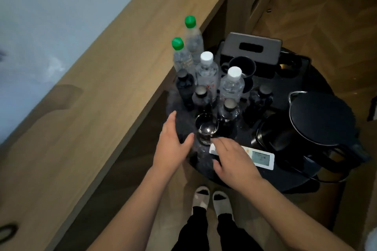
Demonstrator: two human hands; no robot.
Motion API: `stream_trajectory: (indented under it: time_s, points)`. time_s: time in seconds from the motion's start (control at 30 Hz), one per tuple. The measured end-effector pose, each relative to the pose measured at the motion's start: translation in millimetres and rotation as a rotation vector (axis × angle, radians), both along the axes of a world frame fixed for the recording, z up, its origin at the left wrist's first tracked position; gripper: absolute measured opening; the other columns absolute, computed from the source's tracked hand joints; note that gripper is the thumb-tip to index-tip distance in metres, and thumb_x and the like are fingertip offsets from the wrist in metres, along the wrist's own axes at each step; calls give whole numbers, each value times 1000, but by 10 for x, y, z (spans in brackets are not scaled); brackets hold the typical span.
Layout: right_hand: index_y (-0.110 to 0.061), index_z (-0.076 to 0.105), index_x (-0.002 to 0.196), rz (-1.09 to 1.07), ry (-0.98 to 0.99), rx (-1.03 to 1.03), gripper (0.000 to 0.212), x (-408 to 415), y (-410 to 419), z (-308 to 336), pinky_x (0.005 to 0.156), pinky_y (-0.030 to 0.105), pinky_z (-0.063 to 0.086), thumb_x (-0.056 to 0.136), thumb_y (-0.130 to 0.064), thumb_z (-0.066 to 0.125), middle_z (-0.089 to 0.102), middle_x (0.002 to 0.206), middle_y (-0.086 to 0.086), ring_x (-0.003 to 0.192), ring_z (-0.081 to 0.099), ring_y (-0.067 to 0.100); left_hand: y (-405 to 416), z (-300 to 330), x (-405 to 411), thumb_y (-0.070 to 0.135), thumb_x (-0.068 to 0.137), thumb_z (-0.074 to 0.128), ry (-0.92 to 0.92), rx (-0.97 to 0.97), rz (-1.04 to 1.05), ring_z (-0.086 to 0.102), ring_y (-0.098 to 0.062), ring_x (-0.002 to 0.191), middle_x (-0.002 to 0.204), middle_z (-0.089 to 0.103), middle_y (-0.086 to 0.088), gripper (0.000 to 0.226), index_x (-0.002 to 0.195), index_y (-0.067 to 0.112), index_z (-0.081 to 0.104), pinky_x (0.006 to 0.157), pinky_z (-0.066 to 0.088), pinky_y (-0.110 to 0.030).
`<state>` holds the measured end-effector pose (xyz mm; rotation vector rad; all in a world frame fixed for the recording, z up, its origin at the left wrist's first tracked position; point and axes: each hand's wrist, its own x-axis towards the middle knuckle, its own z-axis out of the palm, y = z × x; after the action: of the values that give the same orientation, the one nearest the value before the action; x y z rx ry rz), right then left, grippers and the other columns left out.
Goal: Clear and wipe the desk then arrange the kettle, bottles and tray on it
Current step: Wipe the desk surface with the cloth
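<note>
The wooden desk (114, 71) runs along the left. Beside it stands a dark round side table (204, 165) crowded with items: two green-capped bottles (188, 43), two white-capped bottles (207, 71), several dark bottles (201, 98), a clear glass (206, 126), a black kettle (318, 120) and a dark tray (293, 83). My left hand (173, 144) hovers with fingers straight just left of the glass. My right hand (234, 159) lies over a white display device (263, 158), fingers extended toward the glass base. Neither hand holds anything.
A grey tissue box (252, 48) stands at the tray's back with dark cups (242, 66) in front of it. The kettle's cord loops at the table's right front. My slippered feet (212, 199) stand on the wooden floor below the table.
</note>
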<state>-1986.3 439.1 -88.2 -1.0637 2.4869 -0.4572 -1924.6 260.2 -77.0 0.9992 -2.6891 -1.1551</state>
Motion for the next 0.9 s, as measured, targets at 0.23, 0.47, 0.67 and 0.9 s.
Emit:
stream_trajectory:
  time_s: [0.23,0.47,0.67,0.9]
  points:
    - [-7,45,143,255,21,-146,59,333,-956,505,114,35,33,87,-18,64,52,140,10,133,46,26,-466,445,976,40,99,57,24,-175,356,40,-15,142,156,39,2,65,155,26,27,115,35,-33]
    - [-16,28,153,557,-36,-142,64,1144,-2125,776,117,25,21,98,-29,56,35,155,1,144,29,14,-1099,554,2218,29,99,60,53,-113,711,43,-21,140,152,43,-8,64,154,13,31,113,32,-30]
    - [-19,29,151,792,-39,-122,64,2237,-3156,755,114,27,28,96,-29,59,37,151,0,139,34,16,-1641,458,3531,33,99,58,-9,-98,1003,43,-22,139,154,41,-2,64,154,20,28,113,38,-41]
    - [-12,34,148,1056,-81,-96,59,3425,-4039,712,114,30,28,94,-22,57,38,148,6,137,34,22,-2092,402,4764,27,98,59,-36,-91,1260,46,-29,133,147,46,-10,62,153,12,34,108,37,-39]
